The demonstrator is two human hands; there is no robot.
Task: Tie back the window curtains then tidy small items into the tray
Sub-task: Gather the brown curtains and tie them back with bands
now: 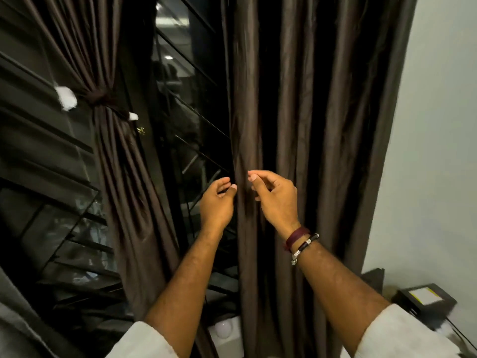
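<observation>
The left brown curtain (111, 151) is gathered and bound at mid height by a dark tieback (99, 98) with white ends. The right brown curtain (309, 125) hangs loose in long folds. My left hand (216, 202) is raised at that curtain's left edge, fingers loosely curled, holding nothing. My right hand (275, 196) is just beside it in front of the same folds, thumb and fingers relaxed, not gripping the cloth. Whether the fingertips touch the fabric I cannot tell. No tray is in view.
Dark window glass with metal bars (185, 125) shows between the curtains. A pale wall (438, 151) rises on the right. A black box with a yellow-white label (423, 298) sits low right. A white object (224, 332) lies below the curtain's hem.
</observation>
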